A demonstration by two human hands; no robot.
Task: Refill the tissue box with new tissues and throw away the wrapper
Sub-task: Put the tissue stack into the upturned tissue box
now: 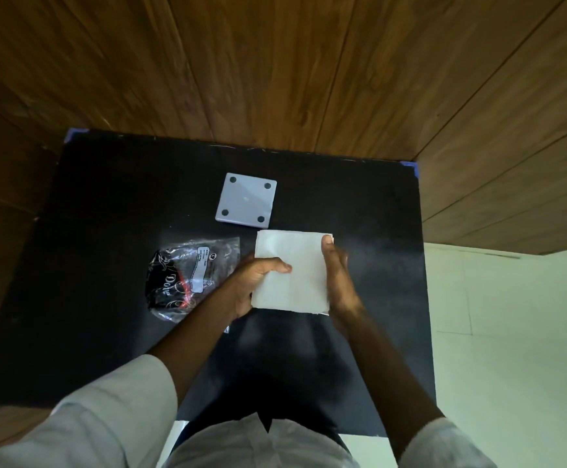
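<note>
Both hands hold a white square stack of tissues (pixel 295 265) above the middle of the black table (pixel 89 231). My left hand (pixel 255 282) grips its left edge with the thumb on top. My right hand (pixel 338 282) presses flat against its right edge. A crumpled clear and black plastic wrapper (pixel 187 275) with white lettering lies on the table just left of my left hand. Behind the stack rests a white square piece with a dark dot near each corner (pixel 246 201), likely the tissue box's underside or its lid; I cannot tell which.
Wooden panelled walls (pixel 275 62) close in behind and to the right of the table. A pale tiled floor (pixel 512 332) lies to the right. Blue tape marks the table's far corners.
</note>
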